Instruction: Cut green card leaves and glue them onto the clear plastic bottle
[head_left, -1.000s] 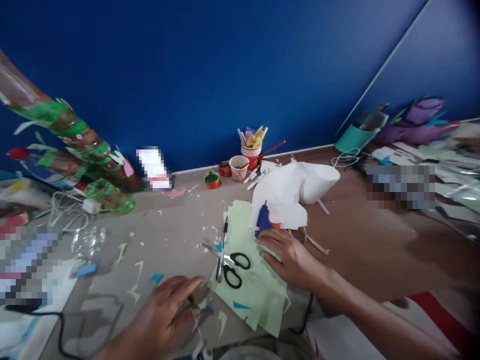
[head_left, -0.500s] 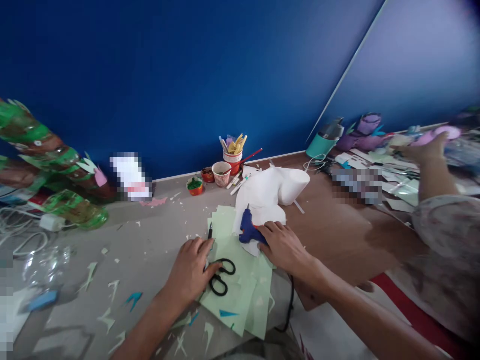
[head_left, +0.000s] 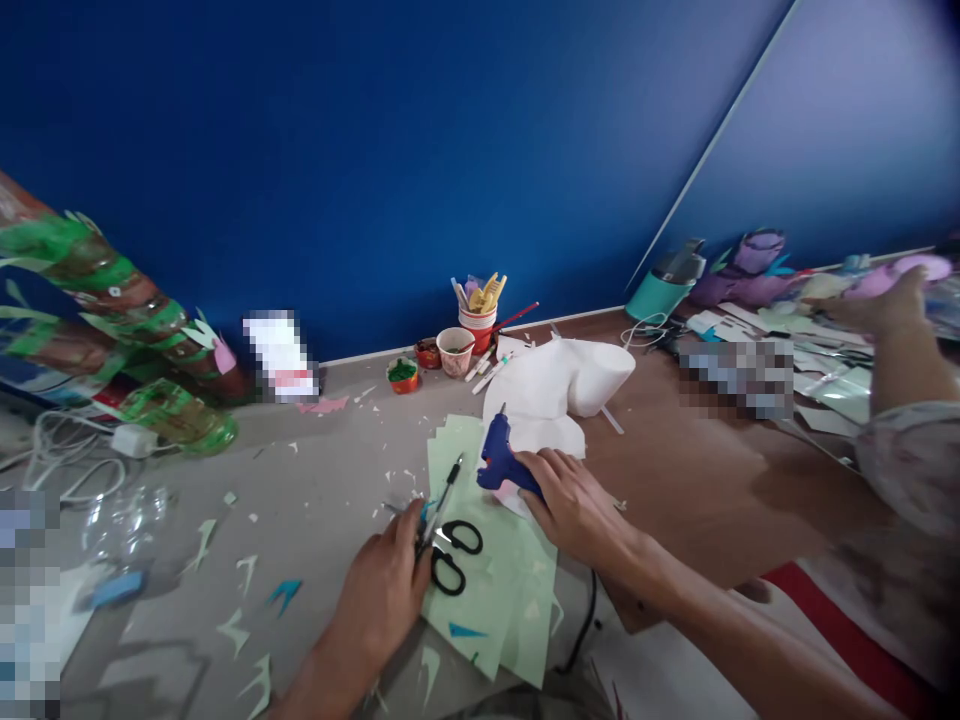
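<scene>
My right hand (head_left: 581, 505) is closed round the handle of a blue glue gun (head_left: 501, 460), whose nozzle points up and away over white paper. My left hand (head_left: 386, 590) is closed on a dark pen (head_left: 448, 487) that sticks up from between thumb and fingers. Black-handled scissors (head_left: 459, 538) touch that hand, their loops toward the right; their blades are partly hidden, and whether the fingers grip them too I cannot tell. Pale green paper sheets (head_left: 499, 600) lie beneath both tools. Behind the glue gun stands a curled white paper shape (head_left: 555, 375).
Paint cups (head_left: 403, 374) and a cup of plastic cutlery (head_left: 480, 318) stand by the wall. Green-and-brown bottle constructions (head_left: 142, 300) lean at left. Paper scraps (head_left: 234, 632) litter the table. At right, a co-worker's hand (head_left: 892, 310) reaches over papers beside a teal container (head_left: 660, 292).
My left hand has turned and closed in on the pen, which now rises at a slant. The scissors have shifted slightly with it. My right hand still holds the glue gun.
</scene>
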